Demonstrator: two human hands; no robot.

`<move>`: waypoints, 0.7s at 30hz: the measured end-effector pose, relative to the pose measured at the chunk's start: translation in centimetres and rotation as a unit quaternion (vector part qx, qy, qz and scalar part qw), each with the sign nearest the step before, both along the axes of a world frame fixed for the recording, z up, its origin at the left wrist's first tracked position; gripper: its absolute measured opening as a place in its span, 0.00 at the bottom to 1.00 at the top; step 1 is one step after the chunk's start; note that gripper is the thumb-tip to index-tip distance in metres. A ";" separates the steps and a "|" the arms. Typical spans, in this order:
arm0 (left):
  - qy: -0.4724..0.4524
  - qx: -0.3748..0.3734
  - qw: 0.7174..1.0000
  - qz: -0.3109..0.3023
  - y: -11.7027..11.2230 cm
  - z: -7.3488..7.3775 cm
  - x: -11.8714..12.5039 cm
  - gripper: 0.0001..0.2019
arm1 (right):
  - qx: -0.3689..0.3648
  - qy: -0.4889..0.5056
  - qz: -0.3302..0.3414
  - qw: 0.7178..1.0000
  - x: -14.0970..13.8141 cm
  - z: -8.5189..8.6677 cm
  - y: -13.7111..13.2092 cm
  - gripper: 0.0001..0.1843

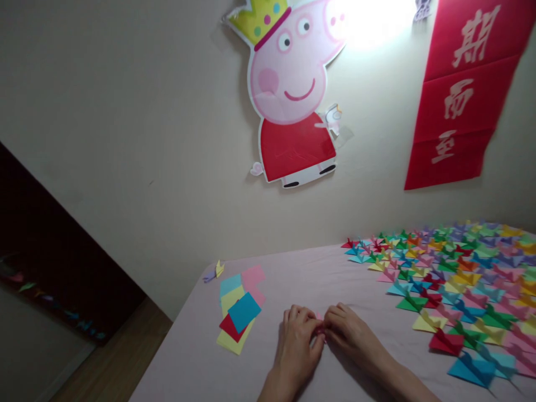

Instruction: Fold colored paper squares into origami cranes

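My left hand (pixel 298 340) and my right hand (pixel 349 332) meet at the middle of a pink-covered table (pixel 192 357). Both have their fingers curled and pinched together over a small pink piece of paper (pixel 320 318), of which only a sliver shows between the fingertips. A loose pile of coloured paper squares (pixel 239 312), blue, red, yellow and pink, lies just left of my left hand. Many folded paper cranes (pixel 456 285) in mixed colours lie in rows to the right of my right hand.
Two small folded pieces, yellow and purple (pixel 214 272), sit near the table's far left corner. The table's left edge drops to a wooden floor (pixel 113 368). A wall behind carries a cartoon pig cutout (pixel 288 95) and a red banner (pixel 464 95).
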State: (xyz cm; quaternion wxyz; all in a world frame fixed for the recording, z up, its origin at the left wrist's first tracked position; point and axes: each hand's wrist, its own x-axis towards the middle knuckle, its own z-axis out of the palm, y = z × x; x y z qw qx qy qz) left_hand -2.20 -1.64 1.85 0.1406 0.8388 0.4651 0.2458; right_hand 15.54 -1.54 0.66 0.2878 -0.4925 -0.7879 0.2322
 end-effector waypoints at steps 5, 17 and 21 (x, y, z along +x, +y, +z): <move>0.013 0.032 0.999 0.021 0.2 -0.5 0.7 0.07 | -0.005 0.050 -0.027 0.998 0.4 0.0 0.2 0.11; 0.042 0.088 0.995 0.033 0.8 -0.7 1.9 0.09 | -0.038 0.010 -0.042 0.998 2.1 -0.3 0.9 0.08; 0.018 0.060 0.997 0.053 0.6 -0.8 2.1 0.09 | -0.046 0.022 -0.043 0.998 2.0 -0.3 1.1 0.09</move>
